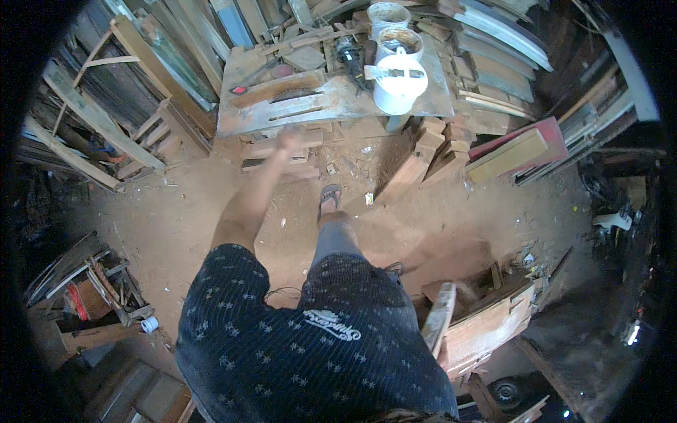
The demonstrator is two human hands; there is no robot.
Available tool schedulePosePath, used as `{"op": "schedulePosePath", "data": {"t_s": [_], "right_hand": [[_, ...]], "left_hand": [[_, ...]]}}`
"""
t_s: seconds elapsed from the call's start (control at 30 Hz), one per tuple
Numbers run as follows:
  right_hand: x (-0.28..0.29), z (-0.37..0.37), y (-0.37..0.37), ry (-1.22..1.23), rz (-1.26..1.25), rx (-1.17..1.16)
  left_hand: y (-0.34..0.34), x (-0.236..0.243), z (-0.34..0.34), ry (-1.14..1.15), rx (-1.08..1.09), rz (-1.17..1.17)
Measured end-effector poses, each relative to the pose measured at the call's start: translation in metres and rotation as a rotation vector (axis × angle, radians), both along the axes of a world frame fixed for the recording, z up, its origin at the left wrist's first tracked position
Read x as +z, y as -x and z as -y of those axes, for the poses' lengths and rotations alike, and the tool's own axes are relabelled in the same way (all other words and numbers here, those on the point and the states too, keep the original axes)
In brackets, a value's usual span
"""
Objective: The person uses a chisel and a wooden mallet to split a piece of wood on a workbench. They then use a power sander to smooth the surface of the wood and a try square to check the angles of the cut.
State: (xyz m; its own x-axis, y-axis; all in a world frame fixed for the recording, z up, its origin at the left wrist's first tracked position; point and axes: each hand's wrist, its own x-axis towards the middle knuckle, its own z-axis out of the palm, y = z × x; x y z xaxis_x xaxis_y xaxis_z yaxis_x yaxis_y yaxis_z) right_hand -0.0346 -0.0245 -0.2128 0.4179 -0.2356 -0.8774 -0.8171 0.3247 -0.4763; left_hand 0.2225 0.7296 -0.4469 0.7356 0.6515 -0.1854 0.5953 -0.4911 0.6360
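My left arm reaches forward over the dirt floor, and my left hand point(287, 139) is smeared by motion just short of the work table point(331, 116). Its fingers cannot be made out. Low at my right side, a narrow pale piece of wood point(441, 314) stands up at a tilt. Only a sliver of my right hand point(443, 354) shows at its lower end, closed on it; my shirt hides the rest. On the table lie a worn board with slots point(285, 106), a black power tool point(348, 60) and a red-tipped tool point(241, 90).
A white container point(400, 88) and white buckets point(398, 42) stand at the table's right. Wood blocks point(423, 155) are stacked beside it. Planks point(166, 60) lean at the far left. A wooden box point(486, 328) sits at my right. Scrap wood point(99, 296) lies left.
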Motion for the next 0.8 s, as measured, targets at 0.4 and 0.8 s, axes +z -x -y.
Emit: {"op": "schedulePosePath", "data": {"t_s": [0.4, 0.8], "right_hand": [[0.073, -0.079, 0.013, 0.130, -0.297, 0.141], [0.094, -0.111, 0.038, -0.009, -0.310, 0.203]], "left_hand": [[0.050, -0.044, -0.281, -0.001, 0.513, -0.040], [0.109, -0.018, -0.388, 0.125, 0.093, 0.301]]}}
